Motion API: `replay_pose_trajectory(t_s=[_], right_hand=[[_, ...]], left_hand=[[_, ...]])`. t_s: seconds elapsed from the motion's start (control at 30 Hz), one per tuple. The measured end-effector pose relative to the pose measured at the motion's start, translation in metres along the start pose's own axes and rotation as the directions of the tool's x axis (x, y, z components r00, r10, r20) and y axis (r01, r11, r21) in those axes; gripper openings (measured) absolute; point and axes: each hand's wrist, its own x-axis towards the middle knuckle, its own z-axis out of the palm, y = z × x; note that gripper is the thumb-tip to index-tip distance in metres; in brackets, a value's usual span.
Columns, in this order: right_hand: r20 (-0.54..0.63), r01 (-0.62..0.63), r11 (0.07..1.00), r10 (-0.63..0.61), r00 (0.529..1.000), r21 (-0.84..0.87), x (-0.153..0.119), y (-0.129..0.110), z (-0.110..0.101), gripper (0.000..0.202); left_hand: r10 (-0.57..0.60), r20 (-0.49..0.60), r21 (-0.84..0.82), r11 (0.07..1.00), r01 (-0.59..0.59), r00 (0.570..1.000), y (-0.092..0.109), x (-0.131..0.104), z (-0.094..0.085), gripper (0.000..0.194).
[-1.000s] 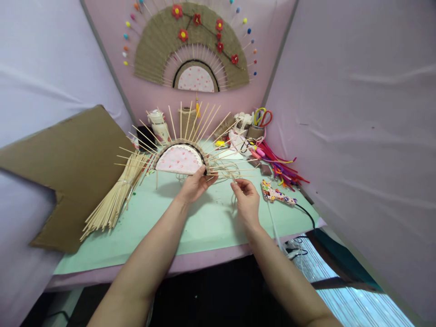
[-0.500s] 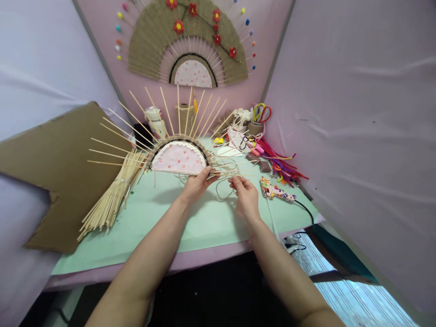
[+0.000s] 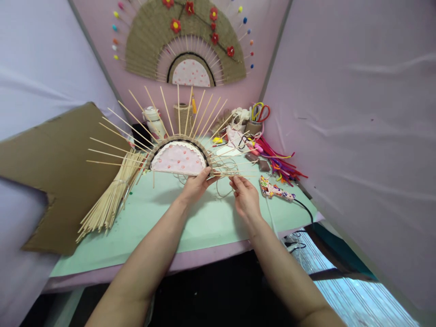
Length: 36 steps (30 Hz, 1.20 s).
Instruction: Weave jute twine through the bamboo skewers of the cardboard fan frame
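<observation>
Pink-centred, the fan [image 3: 179, 157] points upward, long axis crosswise, left hand [image 3: 196, 184] pinching its corner, right hand [image 3: 246, 195] seemingly pinching twine [image 3: 223, 198].

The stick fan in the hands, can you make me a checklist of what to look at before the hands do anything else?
1. Left hand holding the stick fan: ok, thumb in front at its lower right corner.
2. Right hand pinching the twine: cannot tell, the strand is too thin to see at the fingers.
3. Loose twine free of loops: not ok, it lies in loops near the fan's right end.
4. Glue gun apart from both hands: ok, it lies beyond the right hand.
5. Glue gun cold: cannot tell from a picture.
6. Spare sticks kept together: ok, tied in a bundle.
</observation>
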Motion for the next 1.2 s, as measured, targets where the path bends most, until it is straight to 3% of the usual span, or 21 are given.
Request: replay_pose_trajectory(t_s=[0.23, 0.4, 0.77, 0.93, 1.2], right_hand=[[0.005, 0.06, 0.998, -0.06, 0.998, -0.017, 0.001, 0.001, -0.002, 0.049], [-0.009, 0.067, 0.998, -0.067, 0.998, -0.005, -0.001, 0.0, 0.0, 0.049], [-0.088, 0.06, 0.998, -0.062, 0.994, -0.021, 0.001, 0.001, 0.001, 0.05], [-0.061, 0.001, 1.0, 0.0, 0.998, 0.011, -0.004, -0.001, 0.002, 0.048], [0.032, -0.129, 0.99, 0.128, 0.991, 0.051, -0.009, 0.002, -0.005, 0.028]], left_hand=[[-0.018, 0.004, 0.02, 1.0, 0.017, 1.0, 0.001, -0.001, 0.002, 0.037], [-0.029, 0.027, 0.019, 0.999, 0.028, 0.999, 0.0, -0.001, 0.002, 0.029], [-0.012, 0.013, 0.027, 1.0, 0.012, 1.0, -0.004, 0.0, 0.001, 0.032], [-0.003, -0.032, 0.024, 1.0, 0.004, 0.999, -0.002, 0.0, 0.004, 0.031], [0.007, -0.062, -0.011, 1.0, -0.008, 0.998, 0.001, 0.0, 0.005, 0.032]])
